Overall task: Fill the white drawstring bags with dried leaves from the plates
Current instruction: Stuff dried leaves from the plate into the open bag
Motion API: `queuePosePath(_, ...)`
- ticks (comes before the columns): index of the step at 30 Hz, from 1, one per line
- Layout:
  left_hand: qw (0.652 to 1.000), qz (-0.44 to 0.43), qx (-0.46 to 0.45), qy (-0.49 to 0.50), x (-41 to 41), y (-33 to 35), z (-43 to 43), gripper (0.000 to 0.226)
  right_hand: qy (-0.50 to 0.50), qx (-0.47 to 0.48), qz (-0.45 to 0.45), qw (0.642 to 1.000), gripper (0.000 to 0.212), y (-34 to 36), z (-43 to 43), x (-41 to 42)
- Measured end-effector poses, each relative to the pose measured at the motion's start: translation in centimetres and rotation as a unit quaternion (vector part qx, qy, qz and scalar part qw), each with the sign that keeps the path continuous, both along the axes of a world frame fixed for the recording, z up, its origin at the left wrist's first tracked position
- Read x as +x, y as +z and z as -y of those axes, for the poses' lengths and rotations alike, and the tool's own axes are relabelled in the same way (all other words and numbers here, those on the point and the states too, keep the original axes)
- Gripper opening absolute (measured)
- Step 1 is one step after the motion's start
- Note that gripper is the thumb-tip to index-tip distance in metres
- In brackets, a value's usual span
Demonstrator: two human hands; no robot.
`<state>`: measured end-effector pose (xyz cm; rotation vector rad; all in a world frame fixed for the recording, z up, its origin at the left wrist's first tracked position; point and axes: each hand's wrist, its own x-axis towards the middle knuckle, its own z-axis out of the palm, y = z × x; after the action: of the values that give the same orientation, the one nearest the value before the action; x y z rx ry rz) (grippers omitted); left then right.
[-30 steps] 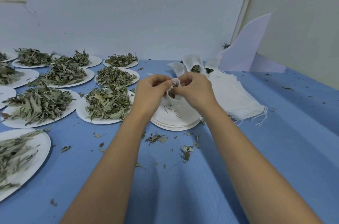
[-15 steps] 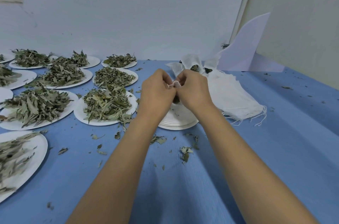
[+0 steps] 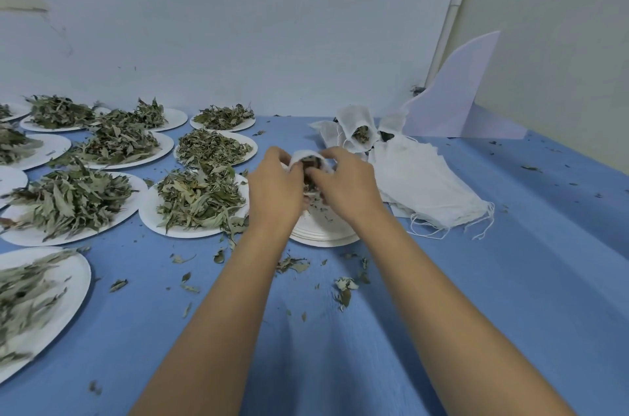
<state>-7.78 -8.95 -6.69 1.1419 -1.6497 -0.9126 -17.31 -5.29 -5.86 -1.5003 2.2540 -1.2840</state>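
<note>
**Both hands on one bag, right over the empty plates**

Just left of your left hand (image 3: 274, 190) sits a plate (image 3: 149, 211) heaped with dried leaves (image 3: 197, 197), with more loaded plates further out that way. Just right of your right hand (image 3: 343, 184) there's a pile of flat bags (image 3: 425, 190) with strings trailing. Beyond your fingertips a few filled bags (image 3: 360, 133) stand with leaves showing. Leaf crumbs (image 3: 343, 286) litter the blue cloth (image 3: 476, 279) on the near side of your wrists.

Both hands are curled and clamped on one white drawstring bag (image 3: 306, 156). You're pinching its rim from either side, so the mouth gapes and dark leaves show inside. A stack of empty plates (image 3: 323, 235) sits directly under your hands.

Your knuckles cover most of the bag, so I can't tell whether it touches the stack. The near plate far to your left is blurred and cut off.
</note>
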Motion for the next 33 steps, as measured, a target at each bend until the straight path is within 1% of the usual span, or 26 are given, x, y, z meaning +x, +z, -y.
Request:
queuePosePath(1, 1.000, -0.001, -0.004, 0.004, 0.1, 0.0, 0.0, 0.012, -0.006, -0.028, -0.001, 1.000, 0.033, 0.0, 0.0, 0.0)
queuePosePath(2, 0.999, 0.030, -0.029, 0.019, 0.3, -0.1, -0.1, 0.014, -0.022, -0.054, -0.009, 0.998, 0.031, 0.0, 0.0, -0.2)
queuePosePath(3, 0.994, 0.079, -0.063, 0.046, 0.6, -0.2, 0.0, 0.015, -0.038, -0.068, -0.017, 0.997, 0.028, -0.1, 0.1, -0.3)
queuePosePath(5, 0.975, 0.169, -0.111, 0.096, 0.8, -0.4, 0.1, 0.017, -0.052, -0.051, -0.027, 0.997, 0.027, -0.5, 0.1, -0.4)
queuePosePath(6, 0.968, 0.198, -0.111, 0.107, 0.7, -0.3, 0.1, 0.017, -0.052, -0.038, -0.031, 0.997, 0.028, -0.8, 0.3, -0.4)
queuePosePath(7, 0.969, 0.204, -0.094, 0.104, 0.5, 0.0, 0.3, 0.017, -0.048, -0.034, -0.033, 0.998, 0.029, -0.9, 0.4, -0.4)
queuePosePath(8, 0.979, 0.172, -0.064, 0.085, 0.2, 0.4, 0.5, 0.015, -0.043, -0.038, -0.029, 0.998, 0.029, -0.8, 0.5, -0.3)
queuePosePath(10, 0.999, 0.040, 0.014, 0.022, -0.4, 1.6, 0.7, 0.009, -0.027, -0.062, 0.005, 0.998, 0.024, 0.0, 0.9, -0.3)
queuePosePath(11, 0.999, -0.025, 0.039, -0.001, -0.8, 2.1, 0.8, 0.007, -0.020, -0.078, 0.031, 0.996, 0.023, 0.5, 1.1, -0.4)
queuePosePath(12, 0.996, -0.071, 0.049, -0.014, -1.2, 2.6, 0.9, 0.006, -0.018, -0.096, 0.054, 0.994, 0.023, 1.0, 1.2, -0.6)
queuePosePath(14, 0.990, -0.133, 0.038, -0.023, -2.0, 3.3, 1.2, 0.004, -0.027, -0.135, 0.080, 0.987, 0.023, 1.9, 1.5, -1.4)
queuePosePath(16, 0.984, -0.172, 0.023, -0.028, -3.3, 4.1, 2.0, 0.011, -0.053, -0.167, 0.080, 0.981, 0.025, 2.7, 1.8, -2.6)
queuePosePath(18, 0.982, -0.185, 0.023, -0.040, -4.9, 4.9, 3.0, 0.016, -0.078, -0.190, 0.083, 0.975, 0.027, 3.5, 2.4, -4.1)
queuePosePath(21, 0.976, -0.202, 0.039, -0.066, -8.3, 5.9, 4.9, 0.014, -0.109, -0.205, 0.083, 0.969, 0.029, 4.5, 3.6, -7.3)
queuePosePath(23, 0.975, -0.199, 0.047, -0.087, -10.9, 6.3, 6.2, 0.014, -0.132, -0.200, 0.071, 0.968, 0.031, 4.8, 4.6, -9.7)
queuePosePath(25, 0.978, -0.169, 0.048, -0.112, -13.1, 6.5, 7.3, 0.023, -0.152, -0.185, 0.060, 0.969, 0.033, 4.6, 5.6, -11.9)
queuePosePath(26, 0.982, -0.133, 0.038, -0.127, -14.0, 6.3, 7.9, 0.029, -0.159, -0.170, 0.048, 0.971, 0.035, 4.4, 6.1, -12.9)
queuePosePath(28, 0.987, -0.011, 0.008, -0.158, -15.4, 5.8, 8.8, 0.040, -0.164, -0.119, 0.017, 0.979, 0.040, 3.4, 7.1, -14.7)
queuePosePath(30, 0.977, 0.116, -0.001, -0.178, -16.2, 4.9, 9.5, 0.049, -0.159, -0.024, -0.006, 0.987, 0.041, 2.3, 7.8, -16.0)
queuePosePath(31, 0.971, 0.156, -0.002, -0.183, -16.4, 4.5, 9.6, 0.051, -0.151, 0.030, -0.015, 0.988, 0.039, 1.8, 8.1, -16.6)
queuePosePath(32, 0.968, 0.171, -0.004, -0.182, -16.3, 4.2, 9.6, 0.051, -0.139, 0.078, -0.022, 0.987, 0.036, 1.4, 8.4, -16.9)
queuePosePath(33, 0.971, 0.161, -0.008, -0.179, -16.2, 3.9, 9.5, 0.051, -0.126, 0.114, -0.032, 0.985, 0.035, 1.1, 8.6, -17.2)
